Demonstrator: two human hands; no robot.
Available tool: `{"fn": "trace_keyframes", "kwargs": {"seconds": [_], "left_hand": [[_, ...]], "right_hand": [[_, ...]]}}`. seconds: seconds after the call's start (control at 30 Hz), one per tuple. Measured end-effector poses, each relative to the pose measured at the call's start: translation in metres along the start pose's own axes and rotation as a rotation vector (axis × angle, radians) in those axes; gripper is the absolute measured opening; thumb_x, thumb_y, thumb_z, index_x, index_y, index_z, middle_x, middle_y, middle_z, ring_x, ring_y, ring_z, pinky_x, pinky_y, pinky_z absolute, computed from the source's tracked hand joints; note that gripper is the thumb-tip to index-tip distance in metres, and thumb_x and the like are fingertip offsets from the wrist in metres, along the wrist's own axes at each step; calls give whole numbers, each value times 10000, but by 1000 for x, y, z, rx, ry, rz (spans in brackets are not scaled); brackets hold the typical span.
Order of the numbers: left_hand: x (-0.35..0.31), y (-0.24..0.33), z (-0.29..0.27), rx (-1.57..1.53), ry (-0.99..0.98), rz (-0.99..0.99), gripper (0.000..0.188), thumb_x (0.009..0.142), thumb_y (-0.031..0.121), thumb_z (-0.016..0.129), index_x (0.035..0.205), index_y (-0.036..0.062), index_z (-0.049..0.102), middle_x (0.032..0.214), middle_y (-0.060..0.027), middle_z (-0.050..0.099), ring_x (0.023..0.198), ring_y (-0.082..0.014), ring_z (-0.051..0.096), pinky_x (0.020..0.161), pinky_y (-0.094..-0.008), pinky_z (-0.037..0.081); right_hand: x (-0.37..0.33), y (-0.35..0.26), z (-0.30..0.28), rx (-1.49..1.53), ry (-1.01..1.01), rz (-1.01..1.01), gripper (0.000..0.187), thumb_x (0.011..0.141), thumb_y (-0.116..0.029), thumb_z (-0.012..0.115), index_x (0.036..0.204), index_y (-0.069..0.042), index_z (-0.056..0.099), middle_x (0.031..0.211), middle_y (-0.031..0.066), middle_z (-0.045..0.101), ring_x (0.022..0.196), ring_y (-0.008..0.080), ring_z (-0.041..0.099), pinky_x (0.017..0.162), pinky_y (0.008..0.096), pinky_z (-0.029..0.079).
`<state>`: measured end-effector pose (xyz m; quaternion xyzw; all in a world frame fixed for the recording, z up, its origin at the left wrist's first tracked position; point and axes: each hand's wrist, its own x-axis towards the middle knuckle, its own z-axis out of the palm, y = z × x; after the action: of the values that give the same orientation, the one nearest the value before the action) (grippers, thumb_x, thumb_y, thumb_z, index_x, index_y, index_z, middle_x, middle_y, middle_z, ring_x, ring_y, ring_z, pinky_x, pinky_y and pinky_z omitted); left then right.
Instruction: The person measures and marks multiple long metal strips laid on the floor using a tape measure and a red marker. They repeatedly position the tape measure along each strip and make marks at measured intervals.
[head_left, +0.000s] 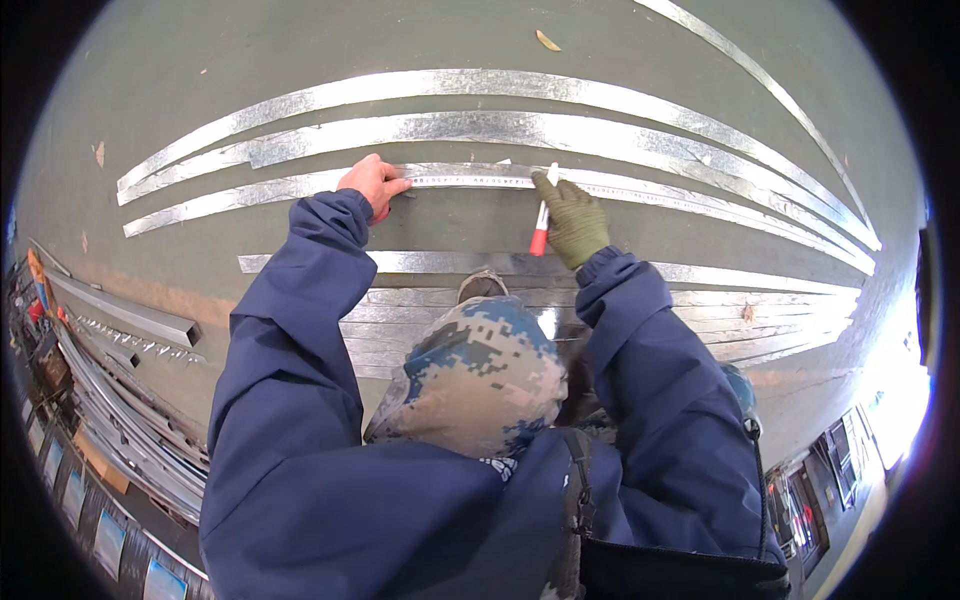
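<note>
A long galvanized metal strip (262, 194) lies across the floor in front of me, with a white measuring tape (470, 182) stretched along its near edge toward the right. My bare left hand (373, 187) is closed around the strip, its thumb beside the tape's left end; the fingers' undersides are hidden. Wearing an olive-green glove, my right hand (578, 222) grips a white marker pen (541, 218) with a red end pointing toward me. The pen's white end lies over the strip, and the gloved fingers touch the tape there.
Two more metal strips (400, 133) lie beyond, and several others (700, 298) are near my shoe (483, 284). Another long strip (775, 90) slants at the far right. Metal profiles (130, 310) are stacked at left. A dry leaf (548, 40) lies on the floor.
</note>
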<state>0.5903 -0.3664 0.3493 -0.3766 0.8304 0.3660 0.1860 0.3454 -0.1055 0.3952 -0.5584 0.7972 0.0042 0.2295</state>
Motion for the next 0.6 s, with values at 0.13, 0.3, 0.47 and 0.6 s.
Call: {"fn": "trace_keyframes", "kwargs": {"seconds": [0.13, 0.3, 0.47, 0.6], "left_hand": [[7, 6, 1, 29, -39, -28, 406, 872, 442, 705, 907, 41, 755, 871, -174, 574, 862, -364, 589, 788, -436, 465], [5, 15, -2, 88, -26, -53, 383, 891, 418, 687, 934, 43, 751, 800, -169, 674, 785, -344, 663, 747, -422, 505], [-29, 24, -28, -56, -9, -266, 408, 870, 412, 709, 827, 6, 717, 662, -183, 653, 657, -332, 650, 637, -426, 494], [-77, 31, -64, -44, 20, -442, 346, 878, 399, 693, 902, 55, 723, 622, -136, 640, 622, -287, 656, 623, -393, 501]], "right_hand": [[5, 4, 32, 78, 21, -12, 610, 877, -104, 560, 1471, -146, 426, 1299, 226, 598, 1287, 371, 533, 1047, 476, 423], [4, 7, 47, 134, 58, -19, 607, 871, -70, 552, 1459, -162, 436, 1399, 159, 542, 1373, 343, 441, 1045, 462, 448], [2, 12, 58, 107, 14, -30, 639, 844, -64, 582, 1461, -145, 433, 1436, 196, 507, 1401, 351, 409, 1078, 461, 422], [10, 14, 59, 196, -30, -48, 655, 813, -48, 604, 1444, -117, 443, 1384, 241, 533, 1391, 385, 407, 1118, 452, 379]]}}
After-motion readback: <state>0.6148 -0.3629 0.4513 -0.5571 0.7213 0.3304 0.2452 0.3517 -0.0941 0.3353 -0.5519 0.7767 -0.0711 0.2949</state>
